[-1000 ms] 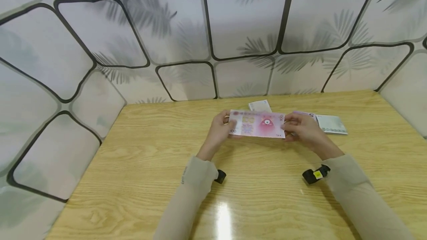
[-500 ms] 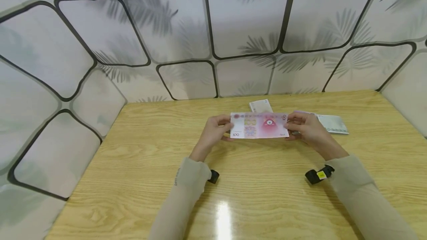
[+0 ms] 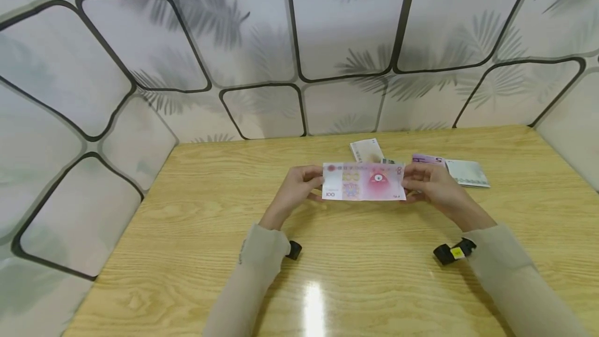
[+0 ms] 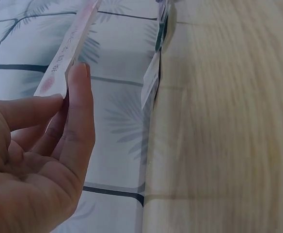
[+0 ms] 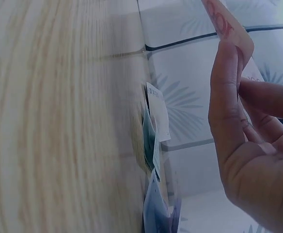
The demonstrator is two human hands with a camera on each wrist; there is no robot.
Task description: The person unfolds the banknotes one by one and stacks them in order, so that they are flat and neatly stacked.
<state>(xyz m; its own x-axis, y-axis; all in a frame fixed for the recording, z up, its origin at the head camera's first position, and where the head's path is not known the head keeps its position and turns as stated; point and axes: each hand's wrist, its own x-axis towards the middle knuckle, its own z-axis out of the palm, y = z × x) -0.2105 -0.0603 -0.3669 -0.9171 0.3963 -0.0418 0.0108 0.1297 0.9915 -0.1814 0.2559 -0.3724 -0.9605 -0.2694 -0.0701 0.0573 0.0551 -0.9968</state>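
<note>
A pink 100 banknote [image 3: 362, 183] is stretched flat between both hands above the table, its printed face toward the head camera. My left hand [image 3: 297, 186] pinches the note's left end between thumb and fingers; the left wrist view shows this grip on the banknote [image 4: 66, 58] from the side. At the other end my right hand [image 3: 430, 183] pinches the note, thumb in front and fingers behind. In the right wrist view the fingers hold the banknote's corner [image 5: 231, 29], which bends slightly.
Behind the held note lie a pale banknote [image 3: 367, 151], a purple banknote [image 3: 428, 159] and a greenish folded banknote [image 3: 468, 173] on the wooden table [image 3: 210, 212]. A patterned wall covering [image 3: 346, 25] rises at the table's back and left edges.
Both hands have lowered the note slightly toward me and spread a little apart. The left thumb has slid toward its edge, showing more of the note. More of the notes behind is visible.
</note>
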